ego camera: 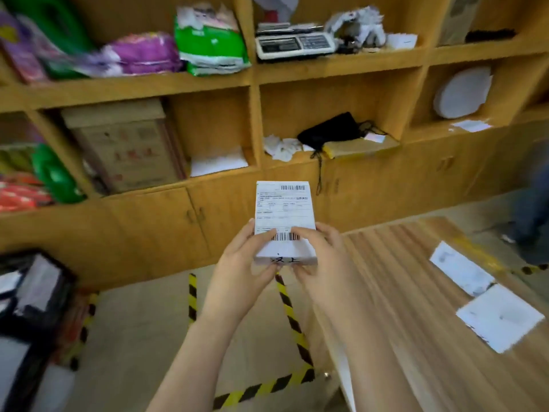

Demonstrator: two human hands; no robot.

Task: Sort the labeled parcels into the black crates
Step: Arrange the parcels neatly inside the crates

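Status: reading stage, sorting pending

Small white rectangular cardboard parcel (283, 224) is held in the air by both hands, label face up. Left hand (237, 263) grips its near left corner, right hand (322, 257) its near right corner. Each thumb presses on the printed paper label by the lower barcode, and the fingers (300, 273) curl beneath the near end. Both hands are clamped on the parcel — neither is free.

Relation governing the next move: the parcel's long axis runs straight away from the fingers, far end tilted up toward the yellow wooden shelving (252, 120). Open-topped black plastic crate (38, 321) lies well to the left of the fingers and lower, so the left hand is the nearer. Judgement: delivery would call for a swing leftward and down. Which crate the label assigns cannot be read.

Materials: the parcel is rigid, flat-faced and sharp-edged, with a smooth matte label and dark handwritten characters on its near end face. It should handle as a light, stiff box. The crate is blurred; pale contents show inside, unidentified. Well to the right of the fingers, two flat white rectangular packets (462, 269) rest on a striped light wooden table (401, 292). Below the fingers, yellow-and-black hazard tape (286, 301) marks the floor.
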